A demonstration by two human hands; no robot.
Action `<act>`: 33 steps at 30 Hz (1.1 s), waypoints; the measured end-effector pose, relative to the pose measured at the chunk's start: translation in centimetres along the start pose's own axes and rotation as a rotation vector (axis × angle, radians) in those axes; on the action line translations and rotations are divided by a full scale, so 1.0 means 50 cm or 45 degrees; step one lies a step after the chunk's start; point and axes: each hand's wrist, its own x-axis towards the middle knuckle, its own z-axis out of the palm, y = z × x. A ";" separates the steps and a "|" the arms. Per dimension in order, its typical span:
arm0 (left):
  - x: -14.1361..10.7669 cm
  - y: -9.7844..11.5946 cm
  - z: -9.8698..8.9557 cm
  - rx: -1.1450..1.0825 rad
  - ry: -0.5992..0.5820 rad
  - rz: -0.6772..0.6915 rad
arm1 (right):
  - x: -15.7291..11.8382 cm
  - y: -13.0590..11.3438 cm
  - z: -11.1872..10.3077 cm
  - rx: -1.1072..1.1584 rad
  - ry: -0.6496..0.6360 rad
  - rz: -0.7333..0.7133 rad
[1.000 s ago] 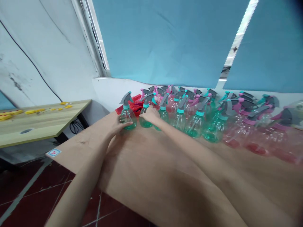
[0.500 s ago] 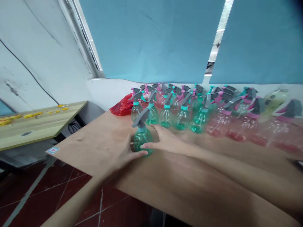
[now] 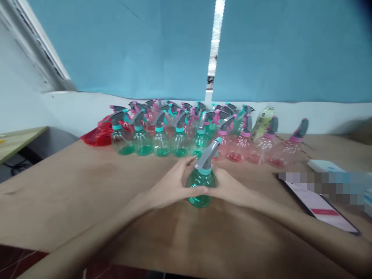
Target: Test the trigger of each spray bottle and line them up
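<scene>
A green spray bottle (image 3: 201, 188) with a grey trigger head stands in front of me, between my two hands. My left hand (image 3: 174, 182) wraps round its left side, thumb across the front. On the bottle's right side is my right hand (image 3: 229, 186), its thumb meeting the left one at the front. Just behind, a front row of round spray bottles faces me: several green ones (image 3: 161, 143) at the left and pink ones (image 3: 236, 149) at the right. More bottles crowd behind that row, partly hidden.
A red plastic bag (image 3: 100, 135) lies left of the bottles on the brown table (image 3: 66, 186). To the right are a tablet-like device (image 3: 319, 205), a white box (image 3: 325, 166) and a yellow-green pack (image 3: 263, 124). Another table (image 3: 23, 141) is at far left.
The view has swung right. Both hands and the green bottle have moved right along the front of the row, and the fingers now close round the bottle from both sides.
</scene>
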 end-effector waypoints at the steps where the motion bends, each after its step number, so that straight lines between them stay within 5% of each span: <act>1: 0.022 0.015 0.005 -0.003 0.011 0.030 | -0.009 0.006 -0.009 0.005 0.000 0.007; 7: 0.131 0.079 0.059 -0.062 0.055 0.260 | -0.027 0.017 -0.036 0.025 0.118 -0.151; 13: 0.155 0.042 0.109 -0.218 0.155 0.278 | -0.023 0.032 -0.033 -0.045 0.158 -0.259; 22: 0.162 0.027 0.074 -0.177 0.216 0.222 | 0.014 0.047 -0.016 0.024 0.158 -0.193; 28: 0.185 0.023 0.036 -0.241 0.060 0.244 | 0.060 0.055 -0.024 -0.025 0.100 -0.195; 33: 0.174 0.017 0.019 -0.098 0.255 0.275 | 0.076 0.082 -0.004 0.094 0.093 -0.159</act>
